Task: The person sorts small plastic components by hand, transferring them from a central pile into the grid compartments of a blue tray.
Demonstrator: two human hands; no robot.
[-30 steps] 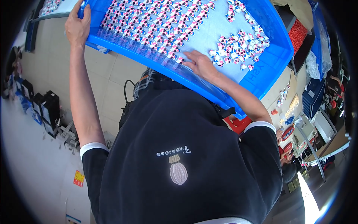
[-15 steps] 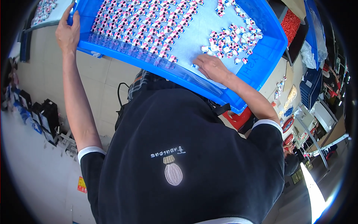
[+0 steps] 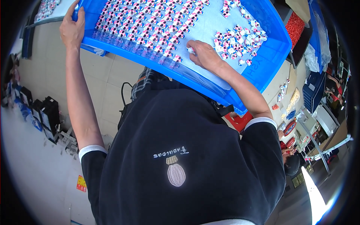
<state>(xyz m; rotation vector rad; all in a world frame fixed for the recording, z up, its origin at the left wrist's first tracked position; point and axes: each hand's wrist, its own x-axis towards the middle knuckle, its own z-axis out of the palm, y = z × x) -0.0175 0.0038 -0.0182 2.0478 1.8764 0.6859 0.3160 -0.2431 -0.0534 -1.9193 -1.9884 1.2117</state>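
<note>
A large blue plastic tray (image 3: pixel 275 47) lies tilted across the top of the head view, its base lined with a white sheet (image 3: pixel 210 26). Small pink, white and blue figurines (image 3: pixel 150 28) stand in close rows over its left part. More of them lie in a loose pile (image 3: pixel 240 41) at the right. My left hand (image 3: pixel 72 33) is closed round the tray's left edge, thumb near the rim. Over the bare sheet between rows and pile, my right hand (image 3: pixel 205 55) pinches one small figurine (image 3: pixel 190 50) at its fingertips.
A bin of red pieces (image 3: pixel 294 28) stands beyond the tray's right side. Farther right are a dark blue crate (image 3: pixel 314 88), clear plastic bags (image 3: pixel 310 56) and other people at work. At the upper left, another surface bears similar figurines (image 3: pixel 47 8). A red stool (image 3: pixel 240 120) shows under the tray.
My right hand has moved up and slightly left, away from the tray's near wall, with the figurine now showing at its fingertips. My left hand keeps its hold; the view has shifted slightly.
</note>
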